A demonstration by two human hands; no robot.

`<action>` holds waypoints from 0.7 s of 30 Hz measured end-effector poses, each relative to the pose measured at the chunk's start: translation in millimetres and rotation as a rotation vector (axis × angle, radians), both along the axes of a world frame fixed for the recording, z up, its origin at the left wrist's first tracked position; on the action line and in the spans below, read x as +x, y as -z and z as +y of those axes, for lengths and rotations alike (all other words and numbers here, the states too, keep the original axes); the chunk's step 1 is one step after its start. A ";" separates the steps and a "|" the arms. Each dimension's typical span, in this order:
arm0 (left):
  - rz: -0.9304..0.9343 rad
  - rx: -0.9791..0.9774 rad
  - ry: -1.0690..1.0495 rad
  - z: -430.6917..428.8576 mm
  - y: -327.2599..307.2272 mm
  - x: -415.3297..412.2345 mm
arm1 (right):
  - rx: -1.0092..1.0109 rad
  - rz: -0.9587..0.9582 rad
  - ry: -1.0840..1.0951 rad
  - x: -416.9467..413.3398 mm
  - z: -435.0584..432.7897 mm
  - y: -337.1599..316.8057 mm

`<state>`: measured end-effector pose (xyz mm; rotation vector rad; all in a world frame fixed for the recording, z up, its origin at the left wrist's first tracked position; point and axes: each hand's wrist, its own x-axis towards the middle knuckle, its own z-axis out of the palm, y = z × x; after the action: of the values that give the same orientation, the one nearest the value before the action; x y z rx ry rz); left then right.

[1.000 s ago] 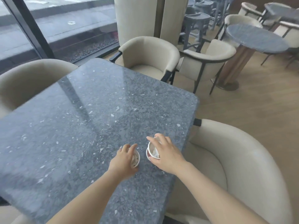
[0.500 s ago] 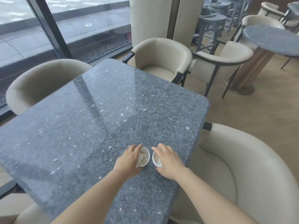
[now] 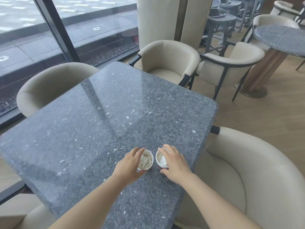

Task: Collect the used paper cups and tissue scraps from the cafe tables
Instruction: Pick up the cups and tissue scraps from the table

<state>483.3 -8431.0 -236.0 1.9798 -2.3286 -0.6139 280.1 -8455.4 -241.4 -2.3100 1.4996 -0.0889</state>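
Head view: at the tabletop's point(image 3: 99, 129) 5 o'clock corner, the left hand point(image 3: 130, 164) curls round the left paper cup point(image 3: 149, 153) and the right hand point(image 3: 175, 164) round the right paper cup point(image 3: 159, 156). Both cups hold tissue scraps point(image 3: 145, 161). The step in hand appears to be pickup, and the next move calls for lifting both cups upright so that nothing spills.

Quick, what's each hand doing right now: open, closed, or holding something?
Left hand: holding, fingers curled round the left paper cup.
Right hand: holding, fingers and thumb round the right paper cup.
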 end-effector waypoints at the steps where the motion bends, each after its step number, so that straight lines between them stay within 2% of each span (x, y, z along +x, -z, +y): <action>1: -0.003 -0.013 0.004 1.2 -1.6 -0.6 | -0.025 -0.018 0.004 -0.8 2.0 -0.4; 5: -0.043 -0.065 0.026 8.0 -5.8 -1.0 | -0.118 -0.071 0.004 -6.6 14.0 0.3; 10: -0.091 -0.047 0.098 13.9 -5.9 -5.4 | -0.126 -0.070 -0.015 -14.0 22.4 6.8; 15: -0.062 -0.056 0.041 15.8 -2.8 -12.4 | -0.108 -0.196 -0.004 -15.1 16.9 7.9; 21: -0.080 -0.030 0.001 11.4 5.0 -20.1 | -0.078 -0.173 -0.068 -15.8 11.0 17.2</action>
<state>463.2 -8419.7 -241.0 2.0276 -2.3688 -0.5061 264.3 -8444.4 -258.6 -2.3443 1.3539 -0.3254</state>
